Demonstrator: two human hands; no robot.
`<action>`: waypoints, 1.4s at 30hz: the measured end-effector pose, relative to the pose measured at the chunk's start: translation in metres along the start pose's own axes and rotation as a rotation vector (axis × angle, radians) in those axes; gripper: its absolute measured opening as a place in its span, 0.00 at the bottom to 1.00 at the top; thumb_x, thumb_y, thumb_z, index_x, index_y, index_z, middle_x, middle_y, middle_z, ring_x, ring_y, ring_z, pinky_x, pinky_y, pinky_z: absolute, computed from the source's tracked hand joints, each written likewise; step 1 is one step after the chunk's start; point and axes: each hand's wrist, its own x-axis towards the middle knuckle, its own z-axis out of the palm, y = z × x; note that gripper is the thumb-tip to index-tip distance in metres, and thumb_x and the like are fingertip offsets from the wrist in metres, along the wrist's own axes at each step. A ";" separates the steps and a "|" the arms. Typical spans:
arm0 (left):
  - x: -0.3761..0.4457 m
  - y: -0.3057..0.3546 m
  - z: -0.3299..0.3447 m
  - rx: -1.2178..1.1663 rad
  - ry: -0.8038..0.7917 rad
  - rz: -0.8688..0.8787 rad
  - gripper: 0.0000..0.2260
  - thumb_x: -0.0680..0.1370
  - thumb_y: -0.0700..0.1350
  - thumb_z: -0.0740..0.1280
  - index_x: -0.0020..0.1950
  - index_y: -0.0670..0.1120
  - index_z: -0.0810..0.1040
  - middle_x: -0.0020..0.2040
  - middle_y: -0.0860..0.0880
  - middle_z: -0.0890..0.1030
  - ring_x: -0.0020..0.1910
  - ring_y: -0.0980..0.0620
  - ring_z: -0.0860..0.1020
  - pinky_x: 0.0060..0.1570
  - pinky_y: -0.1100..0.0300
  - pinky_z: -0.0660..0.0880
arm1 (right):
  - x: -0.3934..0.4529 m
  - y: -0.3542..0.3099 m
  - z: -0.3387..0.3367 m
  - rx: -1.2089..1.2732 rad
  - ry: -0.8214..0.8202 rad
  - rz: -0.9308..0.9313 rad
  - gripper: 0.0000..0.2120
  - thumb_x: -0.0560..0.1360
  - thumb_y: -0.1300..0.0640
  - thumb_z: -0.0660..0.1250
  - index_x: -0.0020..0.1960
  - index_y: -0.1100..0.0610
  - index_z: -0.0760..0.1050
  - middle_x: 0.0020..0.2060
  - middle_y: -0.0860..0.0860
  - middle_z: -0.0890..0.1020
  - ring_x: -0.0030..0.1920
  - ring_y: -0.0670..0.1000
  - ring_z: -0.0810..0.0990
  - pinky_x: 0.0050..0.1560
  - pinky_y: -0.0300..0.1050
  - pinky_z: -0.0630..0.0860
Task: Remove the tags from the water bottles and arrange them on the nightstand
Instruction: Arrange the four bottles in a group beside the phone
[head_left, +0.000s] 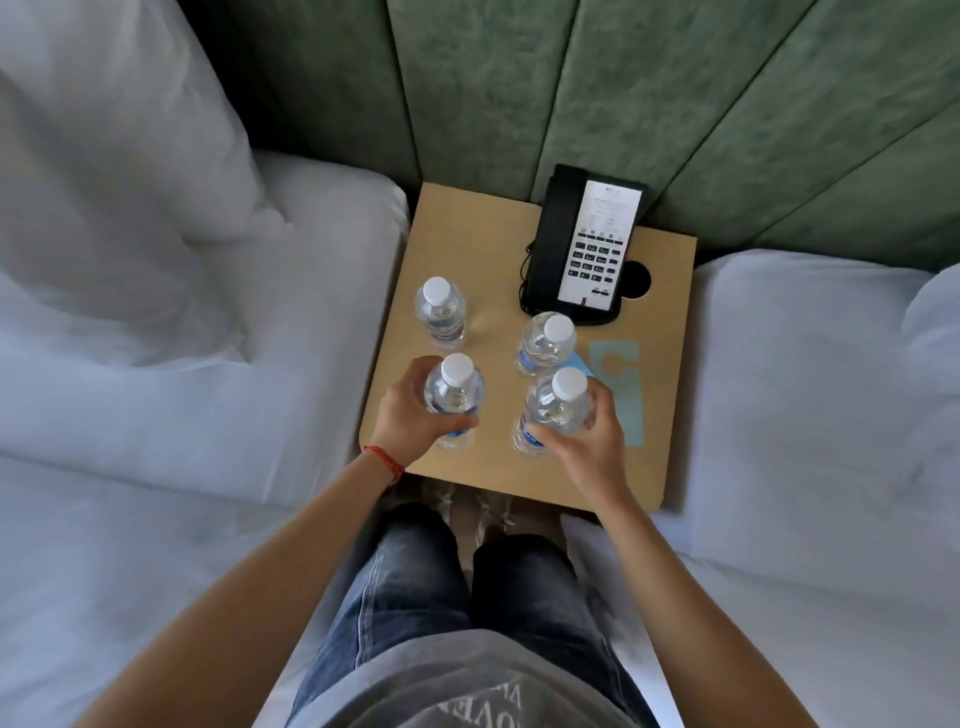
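Observation:
Several clear water bottles with white caps stand upright on the wooden nightstand (483, 234) in a rough square. My left hand (410, 410) grips the front left bottle (454, 389) around its body. My right hand (592, 431) holds the front right bottle (553, 410) from its right side. The back left bottle (439, 312) and the back right bottle (545, 343) stand free. No tags hang on the bottle necks. Light blue tags (621, 384) lie flat on the nightstand to the right of the bottles, partly hidden by my right hand.
A black phone (587, 244) sits at the back right of the nightstand, beside a round hole (636, 280). White beds flank the nightstand on the left (182, 415) and right (805, 415). A green padded headboard (571, 88) rises behind. My legs are below the front edge.

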 end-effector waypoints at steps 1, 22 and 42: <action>0.004 -0.001 0.000 0.005 -0.003 -0.003 0.31 0.57 0.44 0.81 0.56 0.52 0.72 0.49 0.57 0.78 0.50 0.54 0.77 0.48 0.64 0.73 | 0.003 0.002 0.002 -0.006 -0.003 0.005 0.31 0.57 0.52 0.78 0.56 0.40 0.68 0.53 0.42 0.78 0.51 0.39 0.77 0.54 0.38 0.72; 0.017 -0.048 0.004 0.022 -0.018 -0.042 0.32 0.57 0.42 0.80 0.55 0.56 0.69 0.48 0.64 0.75 0.48 0.68 0.75 0.47 0.67 0.73 | 0.012 0.050 0.027 -0.143 0.012 -0.020 0.35 0.60 0.58 0.80 0.60 0.54 0.65 0.54 0.48 0.76 0.52 0.46 0.76 0.50 0.24 0.68; -0.011 -0.062 0.002 -0.007 -0.030 -0.078 0.35 0.56 0.41 0.79 0.58 0.53 0.67 0.50 0.62 0.74 0.51 0.51 0.75 0.52 0.41 0.76 | -0.010 0.053 0.024 -0.308 -0.012 -0.063 0.36 0.60 0.56 0.79 0.61 0.56 0.63 0.52 0.46 0.75 0.51 0.48 0.75 0.43 0.27 0.65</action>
